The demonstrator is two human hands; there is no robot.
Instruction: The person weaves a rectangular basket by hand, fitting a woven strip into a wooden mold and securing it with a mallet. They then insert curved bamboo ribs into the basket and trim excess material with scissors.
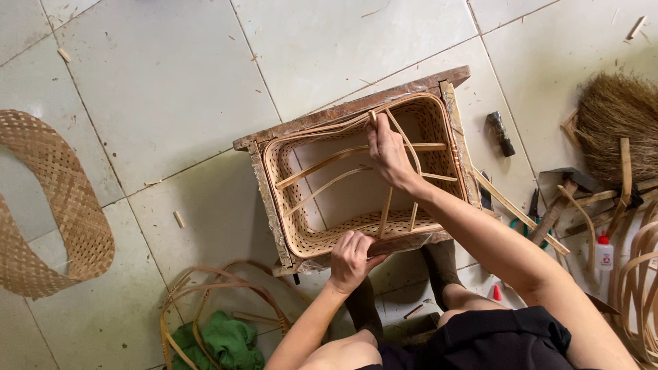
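Note:
A rectangular woven bamboo basket (295, 226) sits in a worn wooden frame (343, 109) on the tiled floor. Thin bamboo strips (322, 164) cross its open middle. My right hand (387, 154) reaches over the basket and grips the upper end of one bent strip near the far rim. My left hand (351, 259) is closed on the near rim, holding the lower end of a strip (385, 212). My knees and dark socks show below the frame.
A woven bamboo band (65, 205) lies at far left. Loose bamboo hoops and a green cloth (223, 339) sit at lower left. At right are a broom (613, 116), a hammer (558, 205), a small glue bottle (604, 252), pliers and bamboo strips.

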